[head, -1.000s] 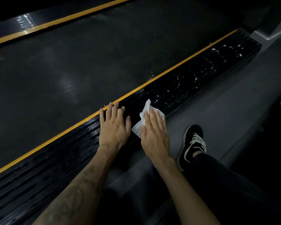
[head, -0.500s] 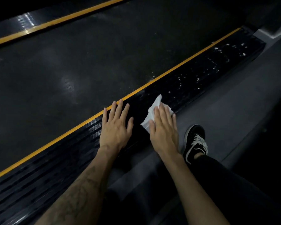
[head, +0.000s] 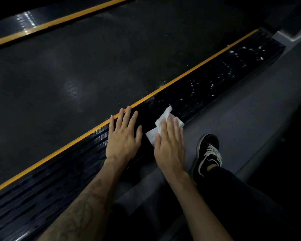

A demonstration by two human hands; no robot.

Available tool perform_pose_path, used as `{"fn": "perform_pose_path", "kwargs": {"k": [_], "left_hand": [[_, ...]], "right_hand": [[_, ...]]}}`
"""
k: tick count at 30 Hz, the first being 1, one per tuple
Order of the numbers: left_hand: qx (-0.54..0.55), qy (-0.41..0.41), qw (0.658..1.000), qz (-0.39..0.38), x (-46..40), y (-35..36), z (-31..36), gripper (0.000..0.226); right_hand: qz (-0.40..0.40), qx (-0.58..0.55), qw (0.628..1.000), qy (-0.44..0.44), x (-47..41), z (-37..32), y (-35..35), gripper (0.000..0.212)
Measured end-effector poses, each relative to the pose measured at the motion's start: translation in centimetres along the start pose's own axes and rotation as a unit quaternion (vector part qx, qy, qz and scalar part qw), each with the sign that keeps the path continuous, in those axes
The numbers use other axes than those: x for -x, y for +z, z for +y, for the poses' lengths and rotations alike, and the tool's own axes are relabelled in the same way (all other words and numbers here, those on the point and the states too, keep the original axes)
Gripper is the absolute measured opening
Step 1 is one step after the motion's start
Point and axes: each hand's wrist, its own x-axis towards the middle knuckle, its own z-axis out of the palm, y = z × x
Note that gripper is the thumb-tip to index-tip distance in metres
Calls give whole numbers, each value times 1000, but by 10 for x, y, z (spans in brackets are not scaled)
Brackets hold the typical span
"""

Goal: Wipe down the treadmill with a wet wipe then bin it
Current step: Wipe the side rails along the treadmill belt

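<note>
Both hands flat: left hand (head: 123, 138) on seemingly wet side rail (head: 207, 87), right hand (head: 169, 145) pressing wipe (head: 161, 122).

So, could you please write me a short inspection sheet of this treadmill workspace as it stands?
Surface: ribbed black side rail, white specks on its far part; dark running belt beside yellow stripe.
Job's things: crumpled white wet wipe on the rail.
Clutter: nothing seen.
Grips: left hand flat on rail; right hand presses the wipe, fingers straight.
Cables: nothing seen.
Surroundings: grey floor, black-and-white laced shoe.
</note>
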Motion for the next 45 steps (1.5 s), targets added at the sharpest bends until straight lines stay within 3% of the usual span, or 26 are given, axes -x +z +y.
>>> {"fn": "perform_pose_path", "kwargs": {"k": [3,8,13,19,24,29,34,40,45], "left_hand": [[5,-1,1000,0,0,-1,1,64],[5,-3,1000,1,0,-1,2,63],[8,-1,1000,2,-2,-2,2,64],[8,1,1000,3,0,-2,3,63],[6,0,1000,1,-1,-2,2,64],[0,-2,1000,1,-1,-1,3,65],[4,1,1000,-1,-3,-2,3,66],[4,1,1000,-3,-2,-3,3,66],[9,0,1000,3,-3,-2,2,64]], "right_hand": [[-13,-6,999,-43,-17,9,-1,59],[-22,9,1000,-6,-27,16,-7,62],[-21,6,998,-55,-29,10,-6,60],[-22,3,1000,-1,-25,11,-10,63],[-44,16,995,-84,-35,13,-7,60],[-41,28,999,-16,-34,13,-11,60],[-61,24,992,-104,-37,4,-7,62],[-51,36,997,-38,-42,9,-14,56],[-59,15,991,-120,-50,3,-6,56]]}}
